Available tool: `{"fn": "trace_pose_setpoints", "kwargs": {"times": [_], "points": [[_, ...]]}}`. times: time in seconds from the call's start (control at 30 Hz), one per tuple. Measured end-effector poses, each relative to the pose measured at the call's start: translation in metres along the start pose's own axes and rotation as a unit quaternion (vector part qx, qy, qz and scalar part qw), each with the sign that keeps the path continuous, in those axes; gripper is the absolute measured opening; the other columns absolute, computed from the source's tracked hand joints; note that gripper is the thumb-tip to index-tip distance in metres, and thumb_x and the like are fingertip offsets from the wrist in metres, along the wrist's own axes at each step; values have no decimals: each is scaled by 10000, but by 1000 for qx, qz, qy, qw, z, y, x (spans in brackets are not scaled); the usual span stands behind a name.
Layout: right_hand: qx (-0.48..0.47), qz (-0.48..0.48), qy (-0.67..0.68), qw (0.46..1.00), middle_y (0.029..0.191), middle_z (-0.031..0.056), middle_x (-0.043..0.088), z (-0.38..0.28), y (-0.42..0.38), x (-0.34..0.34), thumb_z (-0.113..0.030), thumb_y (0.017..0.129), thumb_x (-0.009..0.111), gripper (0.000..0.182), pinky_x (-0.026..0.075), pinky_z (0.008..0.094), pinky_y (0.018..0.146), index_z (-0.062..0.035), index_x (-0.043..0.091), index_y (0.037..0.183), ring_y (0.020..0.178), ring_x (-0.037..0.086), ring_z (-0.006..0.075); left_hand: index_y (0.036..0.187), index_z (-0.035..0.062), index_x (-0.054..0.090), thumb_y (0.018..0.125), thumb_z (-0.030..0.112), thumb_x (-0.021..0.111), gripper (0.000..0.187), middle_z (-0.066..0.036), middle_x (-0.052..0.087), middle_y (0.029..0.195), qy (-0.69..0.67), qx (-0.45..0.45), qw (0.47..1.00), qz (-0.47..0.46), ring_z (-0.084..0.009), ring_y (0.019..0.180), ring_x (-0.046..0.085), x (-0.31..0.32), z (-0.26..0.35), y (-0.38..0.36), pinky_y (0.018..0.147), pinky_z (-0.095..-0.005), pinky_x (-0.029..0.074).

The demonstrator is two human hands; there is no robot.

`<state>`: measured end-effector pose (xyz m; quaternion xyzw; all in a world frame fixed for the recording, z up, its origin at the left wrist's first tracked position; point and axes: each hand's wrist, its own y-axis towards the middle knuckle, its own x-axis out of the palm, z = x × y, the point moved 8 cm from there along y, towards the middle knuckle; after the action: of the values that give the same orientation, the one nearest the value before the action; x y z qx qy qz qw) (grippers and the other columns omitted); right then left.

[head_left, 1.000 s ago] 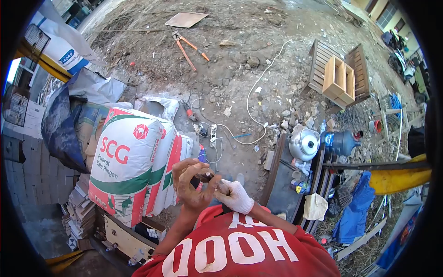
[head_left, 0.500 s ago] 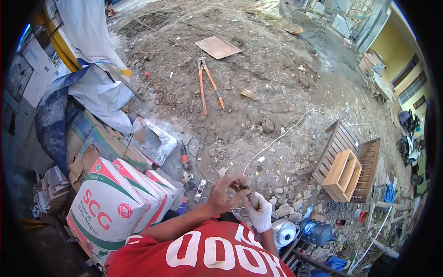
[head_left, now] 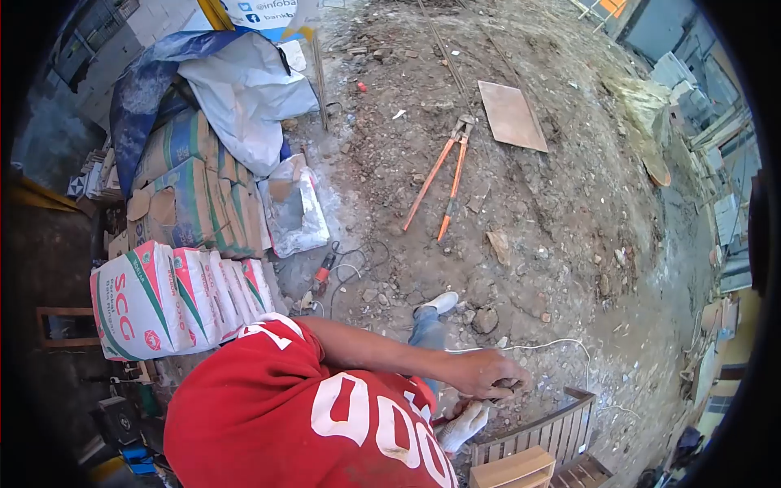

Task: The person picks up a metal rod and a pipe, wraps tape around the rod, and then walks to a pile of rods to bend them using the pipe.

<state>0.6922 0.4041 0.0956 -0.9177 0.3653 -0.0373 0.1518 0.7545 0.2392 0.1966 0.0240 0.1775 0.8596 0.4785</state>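
Observation:
My left hand (head_left: 490, 374) is bare, its fingers curled around a small dark thing (head_left: 508, 382) that I cannot make out. Just below it, my right hand (head_left: 464, 425) wears a pale knitted glove. Its fingers look bent, and whatever they hold is partly hidden by the left hand. Both hands are close together in front of my red shirt (head_left: 301, 407), above the slatted wooden piece (head_left: 533, 437). My foot in a white shoe (head_left: 443, 302) stands on the dirt beyond the left forearm.
Orange-handled bolt cutters (head_left: 440, 180) and a flat board (head_left: 512, 116) lie on stony ground. SCG mortar bags (head_left: 138, 305) stand at left, near more stacked bags (head_left: 175, 195) and a tarp (head_left: 244, 102). A red power tool (head_left: 324, 270) and a white cable (head_left: 561, 342) lie nearby.
My view has turned, and the scene sits differently in the frame. Both hands now appear lower and further right, with the left hand above the gloved one. A white-shod foot has come into view.

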Motion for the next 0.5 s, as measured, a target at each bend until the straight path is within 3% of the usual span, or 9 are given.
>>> {"fn": "trace_pose_setpoints", "kwargs": {"times": [0.03, 0.07, 0.13, 0.17, 0.27, 0.33, 0.4, 0.47, 0.5], "points": [[21, -77, 57, 995, 630, -29, 432, -6, 36, 19, -261, 1007, 556, 238, 278, 246, 433, -45, 512, 915, 529, 391, 55, 1121, 58, 622, 875, 163, 690, 276, -128, 631, 873, 62, 49, 993, 88, -306, 751, 628, -25, -9, 16, 664, -421, 493], [29, -80, 55, 995, 630, -29, 432, -20, 69, 18, -261, 1007, 556, 238, 278, 246, 433, -45, 512, 915, 529, 391, 55, 1121, 58, 622, 875, 163, 690, 276, -128, 631, 873, 61, 40, 993, 91, -306, 751, 628, -42, -12, 38, 664, -421, 493], [59, -170, -40, 983, 610, -31, 454, -41, 132, 53, -228, 994, 566, 222, 289, 251, 439, -44, 525, 877, 513, 392, 58, 1103, 55, 625, 869, 159, 702, 267, -121, 629, 903, 17, -184, 983, 6, -271, 761, 626, -86, -47, 75, 677, -408, 492], [63, -218, -42, 973, 627, -21, 494, -64, 159, 70, -196, 968, 593, 187, 334, 249, 465, -36, 548, 882, 524, 432, 56, 1002, 42, 630, 861, 174, 712, 210, -131, 603, 871, -31, -155, 986, 53, -291, 781, 590, -112, -42, 93, 729, -399, 479], [40, -318, -115, 940, 667, 37, 583, -134, 222, 124, -161, 930, 629, 188, 436, 281, 527, 5, 589, 1007, 575, 532, 97, 1016, 51, 627, 883, 177, 703, 199, -124, 599, 886, 44, -108, 988, 100, -296, 830, 596, -172, -41, 134, 755, -395, 478], [-140, -312, -192, 920, 754, 119, 669, -166, 267, 152, -138, 895, 662, 336, 512, 337, 611, 45, 570, 1161, 654, 628, 161, 1025, 51, 620, 907, 183, 686, 188, -119, 597, 920, 65, -134, 979, 138, -313, 832, 601, -204, -45, 154, 770, -412, 479], [-129, -371, -220, 893, 832, 184, 698, -198, 300, 183, -137, 880, 691, 461, 535, 370, 664, 55, 526, 1265, 721, 689, 227, 1043, 51, 609, 925, 166, 679, 179, -106, 588, 964, 141, -120, 968, 172, -279, 845, 617, -232, -57, 170, 752, -384, 501], [-156, -377, -210, 888, 888, 229, 698, -200, 337, 205, -189, 880, 726, 488, 541, 394, 675, 32, 536, 1271, 809, 720, 365, 1063, 57, 589, 937, 129, 670, 167, -90, 573, 1007, 48, -166, 955, 242, -213, 860, 622, -257, -78, 181, 718, -341, 521], [-140, -389, -233, 880, 903, 237, 698, -197, 357, 216, -212, 879, 730, 499, 544, 411, 685, 30, 538, 1271, 833, 708, 391, 1079, 60, 582, 937, 115, 670, 176, -82, 565, 1015, 17, -168, 945, 280, -187, 865, 617, -266, -94, 187, 702, -317, 521]]}}
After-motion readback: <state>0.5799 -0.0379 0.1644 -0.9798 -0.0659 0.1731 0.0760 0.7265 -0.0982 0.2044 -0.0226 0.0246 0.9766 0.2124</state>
